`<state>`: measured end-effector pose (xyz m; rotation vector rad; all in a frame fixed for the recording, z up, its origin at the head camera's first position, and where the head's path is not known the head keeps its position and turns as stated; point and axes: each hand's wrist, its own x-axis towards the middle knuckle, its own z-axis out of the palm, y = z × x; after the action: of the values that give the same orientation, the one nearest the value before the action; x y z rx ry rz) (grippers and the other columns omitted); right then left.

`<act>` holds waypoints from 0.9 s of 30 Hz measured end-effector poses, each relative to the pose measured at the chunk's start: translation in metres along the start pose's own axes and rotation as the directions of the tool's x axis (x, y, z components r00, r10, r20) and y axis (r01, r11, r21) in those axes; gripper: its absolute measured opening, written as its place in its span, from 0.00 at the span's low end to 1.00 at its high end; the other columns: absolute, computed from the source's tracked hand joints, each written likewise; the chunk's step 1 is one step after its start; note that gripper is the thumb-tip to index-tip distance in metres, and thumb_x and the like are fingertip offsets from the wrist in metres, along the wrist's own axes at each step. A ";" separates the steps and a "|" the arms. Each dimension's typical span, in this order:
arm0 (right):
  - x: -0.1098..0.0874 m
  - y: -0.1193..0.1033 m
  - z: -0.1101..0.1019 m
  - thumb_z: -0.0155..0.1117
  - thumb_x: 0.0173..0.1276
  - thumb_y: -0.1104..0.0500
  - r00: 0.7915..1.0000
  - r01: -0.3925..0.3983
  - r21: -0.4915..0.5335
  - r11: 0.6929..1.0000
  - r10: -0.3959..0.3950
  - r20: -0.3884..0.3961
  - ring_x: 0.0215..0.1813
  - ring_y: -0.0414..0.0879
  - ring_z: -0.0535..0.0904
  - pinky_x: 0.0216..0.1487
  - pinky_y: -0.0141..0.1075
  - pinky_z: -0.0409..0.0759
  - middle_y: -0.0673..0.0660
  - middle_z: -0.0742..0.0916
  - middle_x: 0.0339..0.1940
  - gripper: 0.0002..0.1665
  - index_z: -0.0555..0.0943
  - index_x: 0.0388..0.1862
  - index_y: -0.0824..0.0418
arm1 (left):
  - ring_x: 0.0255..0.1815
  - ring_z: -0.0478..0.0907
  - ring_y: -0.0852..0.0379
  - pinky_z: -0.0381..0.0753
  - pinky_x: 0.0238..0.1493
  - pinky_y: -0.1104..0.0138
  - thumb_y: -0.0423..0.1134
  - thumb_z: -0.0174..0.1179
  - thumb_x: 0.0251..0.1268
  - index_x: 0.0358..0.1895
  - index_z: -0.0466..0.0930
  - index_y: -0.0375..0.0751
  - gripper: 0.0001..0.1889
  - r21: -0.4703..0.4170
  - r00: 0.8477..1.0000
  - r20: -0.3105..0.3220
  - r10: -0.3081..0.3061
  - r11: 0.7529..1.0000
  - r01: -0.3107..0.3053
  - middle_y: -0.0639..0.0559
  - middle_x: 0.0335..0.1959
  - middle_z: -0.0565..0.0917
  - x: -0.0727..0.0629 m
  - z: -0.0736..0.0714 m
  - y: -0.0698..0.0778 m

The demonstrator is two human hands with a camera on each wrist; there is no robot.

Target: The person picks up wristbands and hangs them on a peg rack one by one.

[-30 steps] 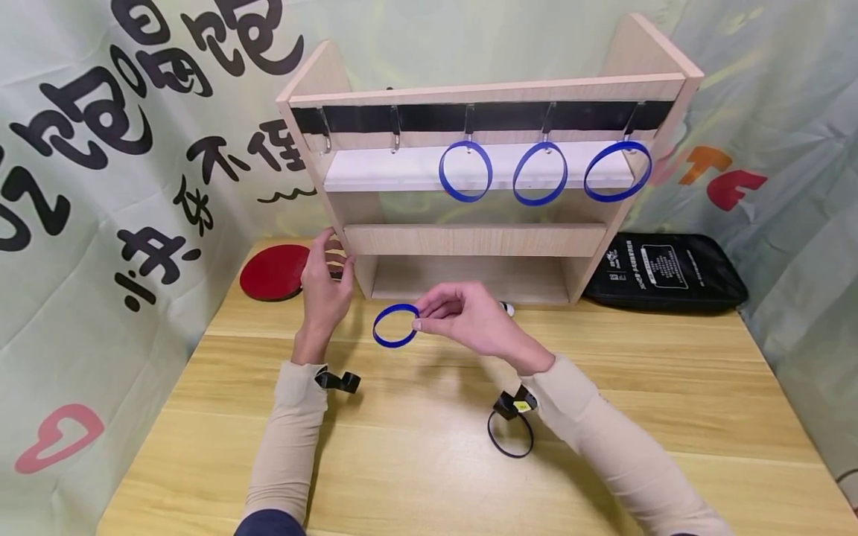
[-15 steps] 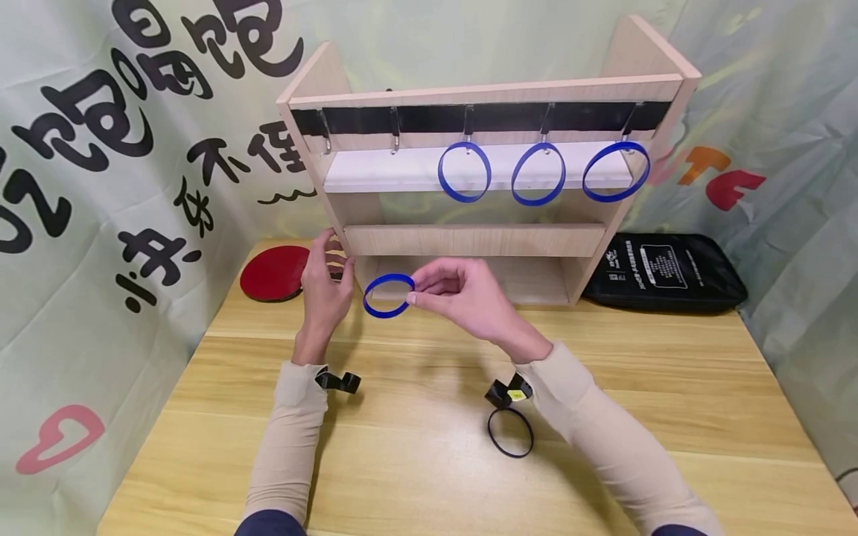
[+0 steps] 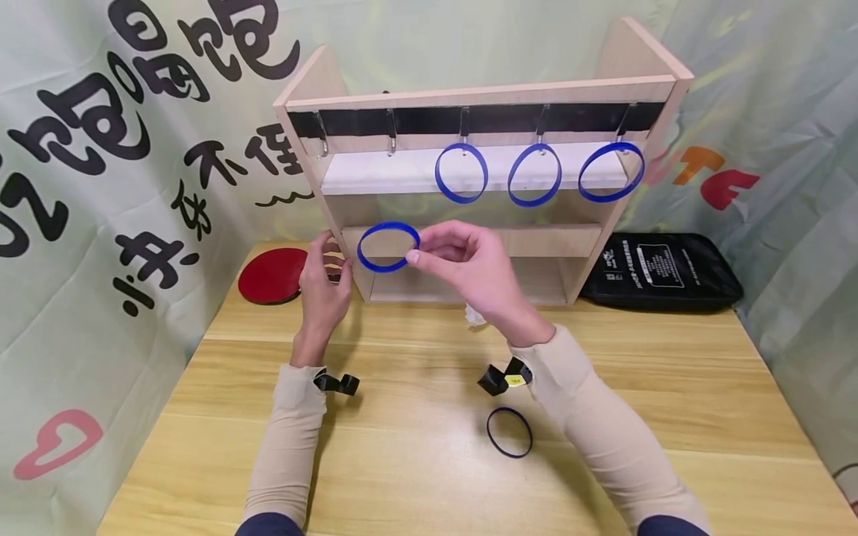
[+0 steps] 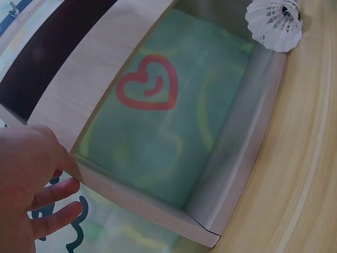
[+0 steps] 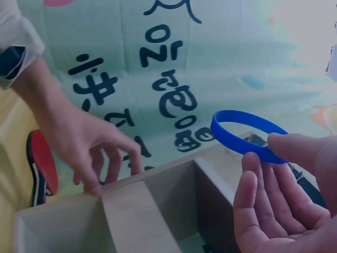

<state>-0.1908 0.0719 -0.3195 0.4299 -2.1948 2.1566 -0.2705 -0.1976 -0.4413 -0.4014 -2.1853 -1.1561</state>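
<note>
I have the blue ring (image 5: 237,143) pinched by its right edge in the right hand (image 3: 472,264), thumb against fingers, held up in front of the wooden rack (image 3: 559,240) and below its row of hooks (image 3: 392,143). The left hand (image 3: 324,294) is well apart from the right, its relaxed fingers touching the rack's left side panel near the front. To handle this lift well, I would want the grip out at the edge, as it is, so the far side of the loop is free and none of my fingers block the hole. I would turn the hoop to face the hooks more squarely and bring it up slowly with clearance, because the three hanging rings (image 3: 529,202) look light enough to swing if brushed. The two hooks at the left end carry nothing, so there is most room there. From the left hand I'd ask only light contact: a hard push could shift the rack. Squeezing would be unwise too, as the band looks as if it could flex. The ring itself is a plain, strong blue, smooth and thin-walled, with a flat, ribbon-like face; it sits tilted, so my head view shows it as an oval. A thinner, dark ring (image 3: 509,455) lies on the surface (image 3: 402,447), well below the hands in that view.
</note>
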 end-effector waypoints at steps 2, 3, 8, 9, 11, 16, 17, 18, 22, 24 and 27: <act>0.001 -0.004 0.000 0.81 0.69 0.62 1.000 0.004 0.030 1.000 -0.004 -0.015 0.46 0.45 0.94 0.51 0.32 0.91 0.50 0.95 0.44 0.16 0.89 0.53 0.65 | 0.47 0.89 0.36 0.94 0.46 0.43 0.25 0.65 0.75 0.75 0.71 0.32 0.28 0.001 1.000 -0.002 0.002 1.000 -0.002 0.31 0.56 0.86 0.000 0.000 0.000; 0.002 -0.006 0.000 0.80 0.69 0.62 1.000 0.009 0.045 0.999 -0.008 -0.020 0.46 0.44 0.94 0.51 0.32 0.91 0.50 0.95 0.43 0.17 0.88 0.54 0.66 | 0.47 0.89 0.35 0.94 0.46 0.42 0.25 0.66 0.74 0.75 0.71 0.32 0.29 0.000 1.000 -0.003 0.003 1.000 -0.003 0.31 0.56 0.86 0.000 0.000 -0.001; 0.004 -0.014 0.002 0.79 0.70 0.62 0.999 0.020 0.099 0.995 -0.016 -0.038 0.48 0.45 0.94 0.56 0.34 0.91 0.51 0.95 0.45 0.16 0.88 0.55 0.63 | 0.46 0.90 0.38 0.95 0.45 0.51 0.25 0.66 0.74 0.75 0.71 0.32 0.29 0.003 1.000 -0.005 -0.002 1.000 0.002 0.32 0.55 0.86 0.000 0.000 -0.001; 0.005 -0.015 0.003 0.79 0.70 0.62 0.999 0.024 0.108 0.994 -0.019 -0.043 0.49 0.45 0.94 0.57 0.35 0.92 0.51 0.95 0.46 0.16 0.88 0.55 0.62 | 0.46 0.90 0.38 0.94 0.45 0.55 0.25 0.66 0.74 0.75 0.71 0.33 0.29 0.003 1.000 -0.004 -0.006 1.000 0.006 0.32 0.55 0.87 0.000 0.000 -0.001; 0.007 -0.018 0.005 0.79 0.71 0.62 0.998 0.032 0.129 0.991 -0.025 -0.060 0.49 0.44 0.94 0.58 0.37 0.92 0.52 0.94 0.47 0.15 0.89 0.54 0.60 | 0.46 0.90 0.40 0.93 0.45 0.61 0.26 0.66 0.75 0.75 0.72 0.33 0.28 0.004 1.000 -0.004 -0.013 1.000 0.013 0.33 0.55 0.87 0.000 0.000 -0.001; 0.015 -0.024 0.013 0.78 0.71 0.64 0.990 0.073 0.214 0.974 -0.045 -0.130 0.44 0.43 0.93 0.55 0.38 0.93 0.52 0.94 0.46 0.15 0.89 0.55 0.64 | 0.47 0.90 0.39 0.94 0.47 0.54 0.27 0.66 0.75 0.75 0.71 0.33 0.29 0.000 1.000 -0.004 -0.009 1.000 0.009 0.33 0.55 0.86 0.000 -0.001 -0.001; 0.016 -0.025 0.015 0.78 0.71 0.65 0.988 0.083 0.229 0.970 -0.050 -0.147 0.43 0.43 0.92 0.54 0.38 0.93 0.53 0.94 0.45 0.15 0.89 0.55 0.64 | 0.46 0.89 0.38 0.94 0.46 0.49 0.26 0.66 0.74 0.75 0.71 0.33 0.29 -0.004 1.000 -0.006 -0.006 1.000 0.006 0.32 0.55 0.86 0.000 0.000 -0.001; 0.018 -0.026 0.016 0.78 0.71 0.65 0.985 0.093 0.242 0.966 -0.054 -0.165 0.43 0.43 0.92 0.54 0.37 0.93 0.53 0.94 0.45 0.14 0.89 0.54 0.65 | 0.47 0.89 0.38 0.94 0.47 0.45 0.25 0.66 0.74 0.75 0.71 0.33 0.29 -0.008 1.000 -0.005 -0.004 1.000 0.004 0.32 0.55 0.86 0.000 0.000 -0.001; 0.025 -0.027 0.021 0.78 0.70 0.67 0.971 0.141 0.273 0.952 -0.079 -0.226 0.42 0.43 0.92 0.52 0.37 0.94 0.52 0.94 0.43 0.13 0.89 0.52 0.65 | 0.47 0.89 0.36 0.93 0.47 0.38 0.24 0.66 0.73 0.75 0.70 0.32 0.29 -0.019 1.000 -0.004 -0.004 1.000 0.004 0.31 0.56 0.85 0.001 0.001 -0.001; 0.028 -0.027 0.022 0.78 0.69 0.67 0.964 0.165 0.286 0.944 -0.093 -0.249 0.41 0.42 0.92 0.51 0.39 0.94 0.51 0.94 0.41 0.14 0.88 0.52 0.68 | 0.48 0.89 0.36 0.93 0.48 0.39 0.24 0.66 0.73 0.75 0.70 0.31 0.29 -0.021 1.000 -0.001 -0.007 1.000 0.007 0.30 0.56 0.85 0.001 0.000 -0.001; 0.032 -0.026 0.024 0.78 0.69 0.68 0.950 0.210 0.277 0.938 -0.129 -0.283 0.41 0.41 0.92 0.49 0.37 0.94 0.49 0.94 0.40 0.17 0.87 0.54 0.72 | 0.47 0.89 0.36 0.94 0.48 0.42 0.24 0.66 0.73 0.75 0.70 0.31 0.29 -0.015 1.000 0.000 -0.009 1.000 0.009 0.30 0.56 0.85 0.001 0.000 -0.001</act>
<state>-0.2117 0.0429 -0.2881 0.3094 -1.6333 2.3062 -0.2713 -0.1982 -0.4411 -0.3978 -2.1819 -1.1779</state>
